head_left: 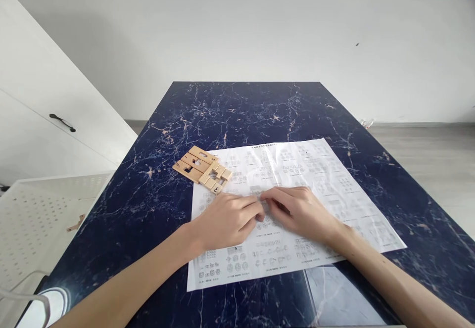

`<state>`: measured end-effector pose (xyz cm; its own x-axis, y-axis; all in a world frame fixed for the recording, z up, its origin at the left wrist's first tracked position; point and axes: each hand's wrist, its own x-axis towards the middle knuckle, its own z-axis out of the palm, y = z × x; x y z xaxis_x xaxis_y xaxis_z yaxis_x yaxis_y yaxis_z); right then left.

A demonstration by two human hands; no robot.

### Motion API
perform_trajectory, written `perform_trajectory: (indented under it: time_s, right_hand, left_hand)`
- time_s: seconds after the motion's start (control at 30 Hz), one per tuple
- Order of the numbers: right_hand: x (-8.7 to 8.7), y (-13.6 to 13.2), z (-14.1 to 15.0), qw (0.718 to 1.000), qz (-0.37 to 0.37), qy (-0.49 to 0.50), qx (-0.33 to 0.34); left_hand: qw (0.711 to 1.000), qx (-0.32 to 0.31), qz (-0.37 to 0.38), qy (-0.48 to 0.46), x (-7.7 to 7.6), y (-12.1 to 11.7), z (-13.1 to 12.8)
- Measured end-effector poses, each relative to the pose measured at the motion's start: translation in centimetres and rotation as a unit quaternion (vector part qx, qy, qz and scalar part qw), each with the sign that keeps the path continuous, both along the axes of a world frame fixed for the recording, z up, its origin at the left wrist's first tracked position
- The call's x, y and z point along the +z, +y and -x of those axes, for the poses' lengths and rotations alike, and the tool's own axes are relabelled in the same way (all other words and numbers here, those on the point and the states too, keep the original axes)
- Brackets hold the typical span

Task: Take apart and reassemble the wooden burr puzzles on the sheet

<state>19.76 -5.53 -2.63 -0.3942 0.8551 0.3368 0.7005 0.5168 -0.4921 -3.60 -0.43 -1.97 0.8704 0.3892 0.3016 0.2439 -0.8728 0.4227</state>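
Note:
A creased white sheet (349,204) printed with rows of small diagrams lies on the dark table under both hands. My left hand (233,216) rests over its middle, fingers bent and pressed together. Close by on the right, my right hand (299,209) is curled with its fingertips almost meeting those of the left. Whatever may be between the fingers is hidden. Flat wooden puzzle pieces (195,164) with cut-outs and dark numbers lie together over the sheet's upper left corner. Against them sits a square of notched wooden pieces (215,177), just beyond my left hand.
The blue-black marbled tabletop (237,110) reaches toward a white wall. At left stand a white cabinet with a black handle (62,122) and a white perforated basket (40,214) with a small wooden piece (76,224) in it. A white cable (25,296) crosses the lower left.

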Motion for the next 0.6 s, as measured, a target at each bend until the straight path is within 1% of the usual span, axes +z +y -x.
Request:
perform_trajectory:
  time_s: [0.6]
  right_hand:
    - [-0.52,0.37,-0.01,1.000,0.004,0.005,-0.011]
  left_hand:
    - [1.000,0.006,-0.018,0.005,-0.05,0.03,0.09]
